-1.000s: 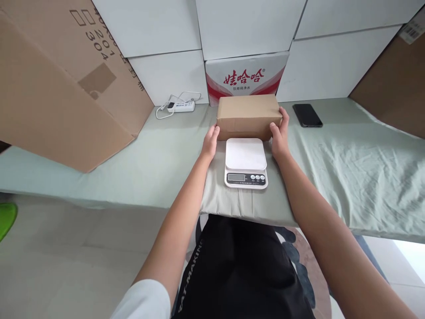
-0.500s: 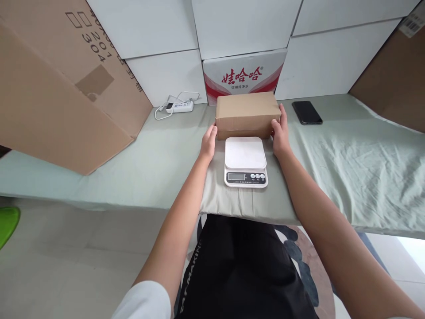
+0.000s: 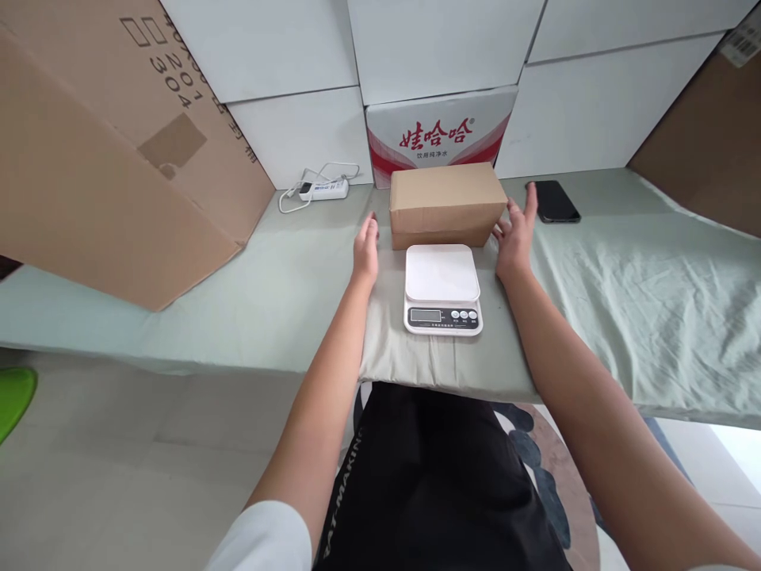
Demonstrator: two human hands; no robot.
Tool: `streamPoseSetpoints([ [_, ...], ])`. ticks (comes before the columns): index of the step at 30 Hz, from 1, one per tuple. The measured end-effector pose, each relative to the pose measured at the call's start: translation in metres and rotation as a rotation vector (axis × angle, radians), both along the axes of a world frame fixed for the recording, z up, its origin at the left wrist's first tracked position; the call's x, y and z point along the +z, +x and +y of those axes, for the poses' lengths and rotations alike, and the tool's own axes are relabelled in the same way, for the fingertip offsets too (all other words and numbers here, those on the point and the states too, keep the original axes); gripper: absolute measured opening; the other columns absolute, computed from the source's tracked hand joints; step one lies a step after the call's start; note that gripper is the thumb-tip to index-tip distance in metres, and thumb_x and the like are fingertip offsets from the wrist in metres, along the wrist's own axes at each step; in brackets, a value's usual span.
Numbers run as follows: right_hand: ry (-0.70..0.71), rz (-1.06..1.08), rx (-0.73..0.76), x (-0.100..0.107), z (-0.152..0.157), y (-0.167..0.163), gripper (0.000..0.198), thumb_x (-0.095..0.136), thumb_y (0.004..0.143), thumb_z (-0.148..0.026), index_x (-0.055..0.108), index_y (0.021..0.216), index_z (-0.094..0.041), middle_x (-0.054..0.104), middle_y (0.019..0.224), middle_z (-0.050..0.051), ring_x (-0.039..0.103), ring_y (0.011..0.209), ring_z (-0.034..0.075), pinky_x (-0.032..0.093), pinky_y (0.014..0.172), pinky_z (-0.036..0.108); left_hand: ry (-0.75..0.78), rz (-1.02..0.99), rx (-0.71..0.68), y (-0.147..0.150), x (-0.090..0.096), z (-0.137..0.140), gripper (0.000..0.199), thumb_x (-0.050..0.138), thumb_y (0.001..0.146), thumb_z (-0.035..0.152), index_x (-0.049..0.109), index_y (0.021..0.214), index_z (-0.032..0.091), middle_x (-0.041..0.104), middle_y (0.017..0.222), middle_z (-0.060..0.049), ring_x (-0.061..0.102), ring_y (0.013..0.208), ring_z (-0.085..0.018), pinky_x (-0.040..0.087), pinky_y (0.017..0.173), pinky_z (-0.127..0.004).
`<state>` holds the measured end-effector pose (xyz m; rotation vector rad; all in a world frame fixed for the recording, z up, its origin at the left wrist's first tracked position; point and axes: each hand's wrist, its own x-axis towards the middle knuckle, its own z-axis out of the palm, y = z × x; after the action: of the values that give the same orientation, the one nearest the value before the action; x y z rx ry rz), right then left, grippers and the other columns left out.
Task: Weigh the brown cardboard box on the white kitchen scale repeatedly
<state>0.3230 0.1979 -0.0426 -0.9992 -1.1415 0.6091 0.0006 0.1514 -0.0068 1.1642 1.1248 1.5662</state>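
Note:
A plain brown cardboard box (image 3: 449,206) rests on the cloth-covered table, right behind a white digital kitchen scale (image 3: 443,274). The scale's platform bears nothing, and its grey display and buttons face me. To the left of the box, my left hand (image 3: 366,247) is held a little apart from it, fingers stretched out. At the box's right end my right hand (image 3: 516,236) has its fingers spread; whether a fingertip still touches the box I cannot tell.
A black phone (image 3: 552,201) lies right of my right hand. A white power strip with its cable (image 3: 324,189) sits at the back left. White boxes (image 3: 440,47) and a red-and-white carton (image 3: 437,131) line the back; large brown cartons (image 3: 136,159) flank the table.
Both hands have let go of the cardboard box and moved outward, the left one to the left and the right one to the right. Box and scale stay put.

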Motion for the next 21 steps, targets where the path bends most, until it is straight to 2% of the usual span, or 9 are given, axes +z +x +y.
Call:
streamPoseSetpoints([
  [4,-0.135,0.233,-0.097,0.003,-0.003,0.013,0.09,0.045,0.088,-0.08,0.023,0.171,-0.05,0.046,0.177,0.008,0.065,0.152,0.033,0.046,0.129,0.066,-0.048,-0.13,0.116,-0.014,0.007,0.0,0.085,0.035,0.106,0.079,0.051,0.17,0.025,0.043,0.187,-0.008,0.038,0.177,-0.021,0.04,0.142,-0.036],
  [7,-0.155,0.332,-0.099,0.006,-0.006,0.018,0.081,0.042,0.09,-0.077,0.031,0.164,-0.047,0.051,0.17,0.007,0.066,0.149,0.034,0.047,0.128,0.066,-0.074,-0.16,0.135,-0.02,0.01,0.0,0.089,0.026,0.106,0.081,0.047,0.173,0.026,0.041,0.188,-0.008,0.037,0.177,-0.021,0.042,0.141,-0.035],
  [10,-0.175,0.336,-0.109,0.01,-0.008,0.016,0.074,0.039,0.09,-0.078,0.04,0.156,-0.043,0.057,0.159,0.009,0.069,0.142,0.035,0.051,0.123,0.067,-0.09,-0.162,0.124,-0.023,0.01,0.0,0.093,0.021,0.104,0.085,0.047,0.173,0.029,0.043,0.187,-0.008,0.039,0.176,-0.023,0.044,0.14,-0.038],
  [13,-0.181,0.357,-0.147,0.016,-0.013,0.009,0.069,0.041,0.088,-0.079,0.05,0.143,-0.038,0.065,0.142,0.009,0.074,0.128,0.033,0.058,0.112,0.061,-0.111,-0.193,0.118,-0.022,0.015,-0.004,0.09,0.018,0.107,0.08,0.046,0.174,0.027,0.045,0.186,-0.009,0.041,0.175,-0.023,0.046,0.139,-0.037],
  [16,-0.161,0.414,-0.158,0.027,-0.023,-0.002,0.059,0.048,0.089,-0.077,0.058,0.13,-0.035,0.07,0.121,0.006,0.076,0.11,0.027,0.063,0.094,0.046,-0.129,-0.301,0.131,-0.017,0.024,-0.012,0.084,0.02,0.111,0.07,0.045,0.174,0.021,0.045,0.186,-0.012,0.043,0.174,-0.021,0.046,0.137,-0.033],
  [21,-0.141,0.494,-0.122,0.042,-0.041,-0.016,0.046,0.053,0.096,-0.07,0.068,0.112,-0.03,0.071,0.099,0.002,0.072,0.086,0.016,0.055,0.07,0.029,-0.145,-0.465,0.142,-0.009,0.037,-0.023,0.076,0.027,0.113,0.064,0.049,0.171,0.019,0.047,0.185,-0.011,0.047,0.172,-0.019,0.047,0.134,-0.029],
])
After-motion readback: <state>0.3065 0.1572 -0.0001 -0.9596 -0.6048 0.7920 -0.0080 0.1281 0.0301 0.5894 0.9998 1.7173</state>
